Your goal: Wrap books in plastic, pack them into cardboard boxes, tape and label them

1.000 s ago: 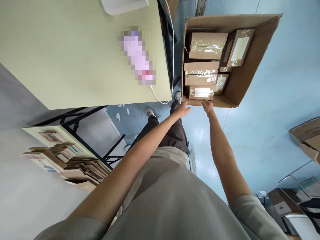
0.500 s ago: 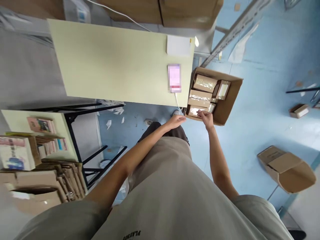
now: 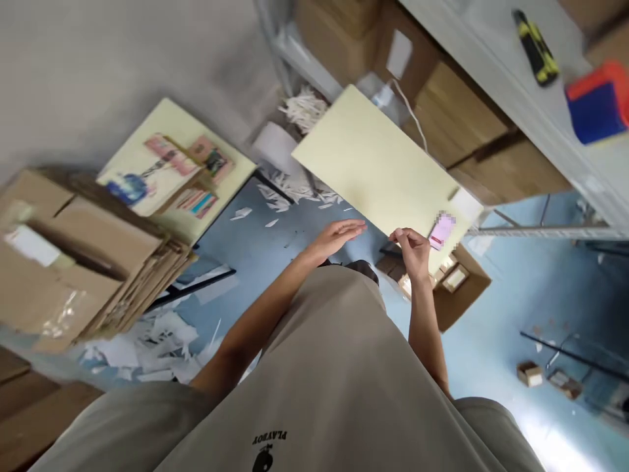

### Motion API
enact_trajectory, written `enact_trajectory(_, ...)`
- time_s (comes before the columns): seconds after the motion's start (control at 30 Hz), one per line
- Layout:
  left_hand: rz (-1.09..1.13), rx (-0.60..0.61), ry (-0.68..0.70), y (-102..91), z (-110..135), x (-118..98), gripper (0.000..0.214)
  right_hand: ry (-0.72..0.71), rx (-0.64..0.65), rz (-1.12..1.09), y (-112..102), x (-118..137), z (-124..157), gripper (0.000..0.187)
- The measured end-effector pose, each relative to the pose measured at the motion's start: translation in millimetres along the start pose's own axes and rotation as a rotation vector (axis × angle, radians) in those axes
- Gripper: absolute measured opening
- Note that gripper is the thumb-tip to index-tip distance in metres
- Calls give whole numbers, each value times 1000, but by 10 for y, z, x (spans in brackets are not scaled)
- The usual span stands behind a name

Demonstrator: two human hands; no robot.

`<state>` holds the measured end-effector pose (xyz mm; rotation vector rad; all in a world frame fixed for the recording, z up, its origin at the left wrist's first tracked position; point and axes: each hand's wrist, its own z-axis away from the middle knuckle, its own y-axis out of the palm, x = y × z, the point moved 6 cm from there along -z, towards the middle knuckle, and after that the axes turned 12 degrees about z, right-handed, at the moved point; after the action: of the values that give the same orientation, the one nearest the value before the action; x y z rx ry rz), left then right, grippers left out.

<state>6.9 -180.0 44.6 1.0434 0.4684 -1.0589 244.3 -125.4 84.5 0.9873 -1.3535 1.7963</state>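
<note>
My left hand [image 3: 339,237] hovers in front of my body, fingers stretched out and together, with nothing in it. It is nearest to the front edge of the pale yellow table [image 3: 378,177]. My right hand [image 3: 413,250] is raised beside that table's near edge, thumb and fingertips pinched together. Whether something small is in the pinch I cannot make out. Just right of it a phone [image 3: 443,228] with a pink screen lies on the table. Behind my right forearm stands an open cardboard box [image 3: 464,288] with several smaller cartons in it, partly hidden.
Flattened cardboard [image 3: 113,229] is stacked at the left, by a second table [image 3: 167,121] with books [image 3: 196,200]. Paper scraps [image 3: 147,344] litter the floor. At the upper right, a shelf [image 3: 472,39] carries a utility knife [image 3: 535,47]; large cartons [image 3: 457,111] stand below it.
My view has swung left, bringing the cardboard stack nearer and the shelf into sight. My right hand has moved away from over the box of cartons; my left hand stays outstretched.
</note>
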Motion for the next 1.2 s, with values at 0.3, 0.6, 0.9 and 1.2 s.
enact_trajectory(0.3, 206, -517, 299, -1936, 1041, -789, 57, -193, 473, 144, 2103, 1296, -647, 59)
enact_trajectory(0.6, 320, -1027, 409, -3237, 1820, -995, 62, -337, 870, 199, 3966, 2037, -1475, 64)
enact_trajectory(0.9, 298, -1641, 284, -4456, 2185, -921, 65, -147, 1095, 229, 5781, 1862, -1966, 95)
enact_trajectory(1.2, 364, -1404, 147, -4848, 1929, -950, 42, -62, 1194, 289, 6311, 1703, -1904, 86)
